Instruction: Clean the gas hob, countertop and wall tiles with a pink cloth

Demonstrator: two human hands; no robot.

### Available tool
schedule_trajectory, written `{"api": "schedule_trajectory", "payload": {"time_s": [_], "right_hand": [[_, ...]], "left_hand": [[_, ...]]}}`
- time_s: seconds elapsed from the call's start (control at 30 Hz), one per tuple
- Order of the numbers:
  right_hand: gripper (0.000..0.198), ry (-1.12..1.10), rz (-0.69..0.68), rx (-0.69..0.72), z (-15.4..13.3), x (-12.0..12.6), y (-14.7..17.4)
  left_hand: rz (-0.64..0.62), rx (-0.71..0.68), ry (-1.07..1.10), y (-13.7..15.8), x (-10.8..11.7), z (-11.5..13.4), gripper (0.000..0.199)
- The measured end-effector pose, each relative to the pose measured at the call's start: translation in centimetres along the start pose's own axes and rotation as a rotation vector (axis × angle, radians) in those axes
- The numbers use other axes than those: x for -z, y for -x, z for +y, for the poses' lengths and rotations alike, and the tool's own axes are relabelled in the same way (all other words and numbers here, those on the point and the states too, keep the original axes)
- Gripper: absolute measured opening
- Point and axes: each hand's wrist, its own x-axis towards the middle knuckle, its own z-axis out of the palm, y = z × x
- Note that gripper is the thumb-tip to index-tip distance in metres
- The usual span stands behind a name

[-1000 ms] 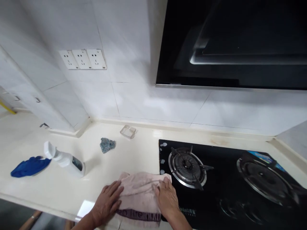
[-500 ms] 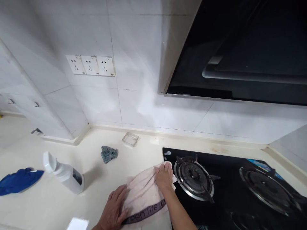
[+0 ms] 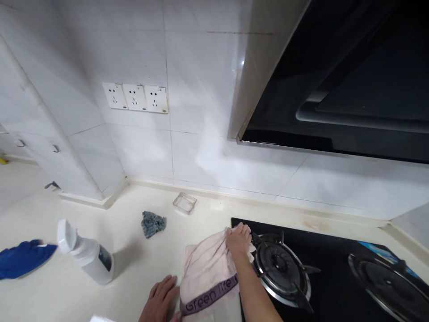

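The right hand bears on the far end of the pink towel, fingers bent over it, though I cannot tell whether they pinch a fold; the left hand lies loose on the worktop, just beside the towel's near left corner; the towel laps over the left edge of the hob; the step in hand looks like wiping along that edge; a further stroke would call for even pressure, with fingertips clear of the near burner; beyond, the worktop's raised back edge limits reach; leftward lies open room, bounded by the grey cloth and clear dish towards the back edge, and the spray bottle farther left.
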Motion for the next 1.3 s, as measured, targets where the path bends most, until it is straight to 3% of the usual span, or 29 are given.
{"api": "schedule_trajectory", "payload": {"time_s": [0.23, 0.47, 0.77, 1.0, 1.3], "right_hand": [[0.065, 0.01, 0.005, 0.213, 0.8, -0.8, -3.7], [0.06, 0.04, -0.052, 0.499, -0.5, -1.3, -3.1], [0.062, 0.07, -0.097, 0.414, -1.9, 0.5, -2.2], [0.06, 0.076, -0.085, 0.288, -2.5, 2.6, 3.3], [0.054, 0.07, -0.028, 0.278, 2.2, 2.1, 13.6]], "left_hand": [[0.031, -0.039, -0.015, 0.6, -1.1, -0.6, 0.053], [0.013, -0.047, -0.03, 0.4, -0.7, -0.4, 0.051], [0.025, -0.05, -0.031, -0.2, -0.1, -0.3, 0.046], [0.009, -0.021, 0.0, -0.7, 0.7, 0.3, 0.039], [-0.077, 0.053, 0.064, -0.9, 1.1, 0.8, 0.041]]}}
